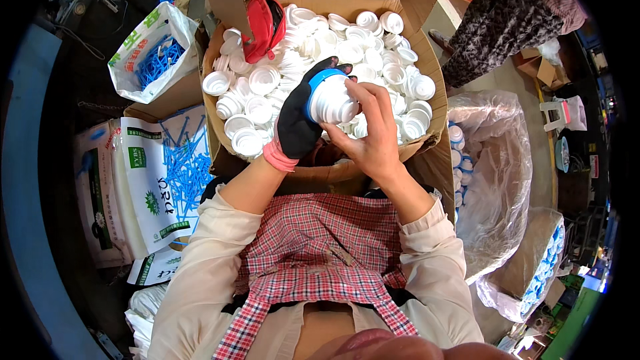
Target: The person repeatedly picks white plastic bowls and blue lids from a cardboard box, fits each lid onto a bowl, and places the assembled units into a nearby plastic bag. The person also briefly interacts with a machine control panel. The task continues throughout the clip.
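My left hand (298,115), in a black glove with a pink cuff, is wrapped round a white stepped plastic cap with a blue rim (337,102). The blue rim lies against the glove, and the narrower white steps point to the right. Bare fingers of my right hand (375,127) grip the white part from its right side, with the thumb below. Both hands are above an open cardboard box (437,103) full of loose white stepped plastic caps (265,80). What lies behind the glove is hidden.
A red zip pouch (265,29) rests on the box's far left. Blue plastic sticks fill a white bag (123,70) and lie on white packaging (150,180) at left. Right, a clear-lined box (497,180) holds blue-and-white pieces. A person (503,17) stands at far right.
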The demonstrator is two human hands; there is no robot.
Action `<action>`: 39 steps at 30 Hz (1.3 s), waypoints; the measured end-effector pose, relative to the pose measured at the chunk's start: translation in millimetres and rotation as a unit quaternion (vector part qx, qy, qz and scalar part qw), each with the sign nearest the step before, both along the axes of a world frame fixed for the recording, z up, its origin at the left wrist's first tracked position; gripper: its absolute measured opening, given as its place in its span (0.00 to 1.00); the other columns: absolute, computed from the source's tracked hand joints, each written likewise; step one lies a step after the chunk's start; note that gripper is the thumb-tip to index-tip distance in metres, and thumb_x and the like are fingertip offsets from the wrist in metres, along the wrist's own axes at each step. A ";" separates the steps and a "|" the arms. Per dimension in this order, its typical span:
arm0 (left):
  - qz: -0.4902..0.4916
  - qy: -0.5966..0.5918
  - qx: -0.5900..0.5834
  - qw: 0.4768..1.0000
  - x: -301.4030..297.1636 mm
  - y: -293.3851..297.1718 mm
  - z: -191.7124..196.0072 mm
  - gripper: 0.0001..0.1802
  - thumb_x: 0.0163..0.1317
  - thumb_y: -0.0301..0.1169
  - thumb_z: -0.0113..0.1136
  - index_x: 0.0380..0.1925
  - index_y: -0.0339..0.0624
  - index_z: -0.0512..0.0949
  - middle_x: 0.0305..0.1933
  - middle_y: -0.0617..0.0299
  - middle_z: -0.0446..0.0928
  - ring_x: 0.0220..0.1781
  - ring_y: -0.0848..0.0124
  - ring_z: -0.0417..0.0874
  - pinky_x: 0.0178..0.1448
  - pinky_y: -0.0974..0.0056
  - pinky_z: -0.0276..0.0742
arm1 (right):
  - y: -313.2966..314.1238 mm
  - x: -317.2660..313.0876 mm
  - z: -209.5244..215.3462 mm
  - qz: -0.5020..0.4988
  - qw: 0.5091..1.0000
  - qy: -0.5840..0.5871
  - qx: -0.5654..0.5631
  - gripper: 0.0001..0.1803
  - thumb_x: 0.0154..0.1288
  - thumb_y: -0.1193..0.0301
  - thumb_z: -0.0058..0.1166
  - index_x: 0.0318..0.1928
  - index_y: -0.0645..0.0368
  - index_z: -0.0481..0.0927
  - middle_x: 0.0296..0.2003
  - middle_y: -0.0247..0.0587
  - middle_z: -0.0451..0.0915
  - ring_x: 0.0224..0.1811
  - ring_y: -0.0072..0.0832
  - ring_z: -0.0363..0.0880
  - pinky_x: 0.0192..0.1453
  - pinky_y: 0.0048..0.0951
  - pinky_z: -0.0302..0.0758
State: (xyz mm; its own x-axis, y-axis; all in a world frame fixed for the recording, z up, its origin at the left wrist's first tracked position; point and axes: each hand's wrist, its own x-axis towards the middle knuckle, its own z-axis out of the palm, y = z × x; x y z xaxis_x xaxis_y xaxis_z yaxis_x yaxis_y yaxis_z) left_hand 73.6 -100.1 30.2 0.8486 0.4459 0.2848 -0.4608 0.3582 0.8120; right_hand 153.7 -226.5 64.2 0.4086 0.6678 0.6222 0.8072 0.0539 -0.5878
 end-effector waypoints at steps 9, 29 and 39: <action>-0.046 -0.024 -0.060 0.997 -3.7 1.8 7.6 0.43 0.53 0.32 0.64 0.67 0.31 0.55 0.68 0.51 0.61 0.67 0.59 0.66 0.68 0.57 0.65 | 0.7 20.9 -1.7 0.115 0.942 0.314 0.037 0.48 0.45 0.63 0.73 0.65 0.64 0.62 0.58 0.45 0.67 0.59 0.34 0.68 0.57 0.35 0.72; -0.072 0.074 0.056 0.993 12.1 32.2 -35.1 0.28 0.72 0.34 0.33 0.67 0.31 0.51 0.71 0.40 0.52 0.72 0.48 0.56 0.73 0.41 0.54 | -240.5 137.4 -45.9 -0.274 0.909 0.311 -0.033 0.31 0.48 0.71 0.71 0.53 0.63 0.73 0.46 0.41 0.78 0.48 0.28 0.77 0.55 0.31 0.74; -0.103 0.185 0.077 0.974 10.6 55.6 -74.1 0.26 0.71 0.37 0.40 0.64 0.33 0.61 0.65 0.47 0.65 0.66 0.53 0.68 0.69 0.48 0.64 | -462.7 124.7 -246.1 -0.429 0.639 0.545 -0.332 0.43 0.39 0.58 0.76 0.55 0.67 0.74 0.46 0.49 0.80 0.43 0.37 0.80 0.47 0.35 0.75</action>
